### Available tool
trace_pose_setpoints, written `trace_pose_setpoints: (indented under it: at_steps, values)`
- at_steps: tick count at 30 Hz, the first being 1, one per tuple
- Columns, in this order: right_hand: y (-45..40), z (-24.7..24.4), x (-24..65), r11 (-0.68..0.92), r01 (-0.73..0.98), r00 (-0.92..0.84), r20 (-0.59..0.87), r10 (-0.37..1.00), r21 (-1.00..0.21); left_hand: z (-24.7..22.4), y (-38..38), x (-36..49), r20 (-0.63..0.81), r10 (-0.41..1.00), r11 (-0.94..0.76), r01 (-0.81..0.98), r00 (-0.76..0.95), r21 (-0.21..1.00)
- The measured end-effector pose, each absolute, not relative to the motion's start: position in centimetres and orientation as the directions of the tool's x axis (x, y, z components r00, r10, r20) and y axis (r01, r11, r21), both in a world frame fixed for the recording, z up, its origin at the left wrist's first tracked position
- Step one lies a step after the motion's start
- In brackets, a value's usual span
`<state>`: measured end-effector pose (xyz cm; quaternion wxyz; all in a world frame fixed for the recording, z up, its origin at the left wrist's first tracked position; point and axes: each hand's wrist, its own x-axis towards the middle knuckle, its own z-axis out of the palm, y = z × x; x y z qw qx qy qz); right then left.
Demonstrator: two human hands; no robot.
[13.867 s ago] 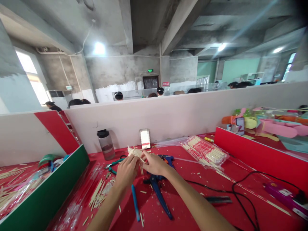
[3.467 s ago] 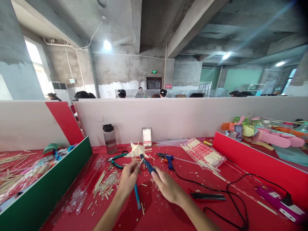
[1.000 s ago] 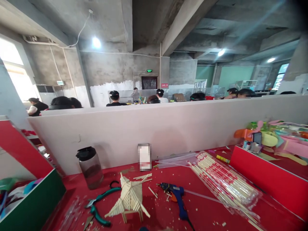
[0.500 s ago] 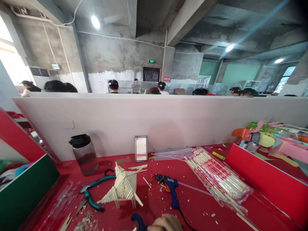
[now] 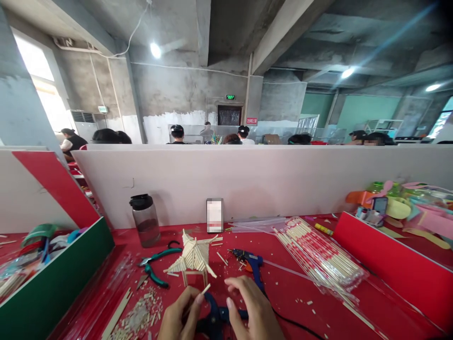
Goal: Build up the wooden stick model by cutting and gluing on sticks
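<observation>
Between the thumb and fingers of my left hand (image 5: 180,315) is a short pale wooden stick (image 5: 206,288), its tip pointing up and right. My right hand (image 5: 252,309) hovers beside it, thumb and fingers apart, holding nothing. Below and between both hands lies a dark blue curved-handled tool (image 5: 213,309), partly hidden, so its kind is unclear. Just beyond my hands stands a small stick-built pavilion model (image 5: 194,257) with upturned roof corners and thin legs. Teal-handled pliers (image 5: 155,265) lie open to its left. A blue hot glue gun (image 5: 252,263) rests to its right.
Wood scraps (image 5: 146,307) litter the red table (image 5: 300,314). A water bottle (image 5: 146,222) and a phone (image 5: 214,216) stand by the white partition (image 5: 276,182). Bagged sticks (image 5: 318,250) lie right, near a red divider (image 5: 392,269). A green divider (image 5: 60,278) borders the left.
Both hands have come up into view, the left with a wooden stick. Earlier only one hand showed at the bottom edge, by the dark blue tool. The view has shifted left.
</observation>
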<state>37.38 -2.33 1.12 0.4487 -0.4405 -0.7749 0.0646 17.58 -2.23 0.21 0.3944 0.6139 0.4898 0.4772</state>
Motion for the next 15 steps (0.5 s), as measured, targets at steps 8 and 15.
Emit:
trace_pose_setpoints:
  at_steps: [8, 15]
  values:
    - [0.0, 6.4, 35.8, 0.472, 0.688, -0.238, 0.442, 0.865, -0.551, 2.1, -1.0, 18.7, 0.257, 0.966, -0.259, 0.076, 0.030, 0.963]
    - [1.5, 6.6, 35.2, 0.373, 0.726, -0.287, 0.238, 0.928, -0.577, 0.2, -0.4, 18.5, 0.213, 0.976, -0.214, -0.016, -0.052, 0.977]
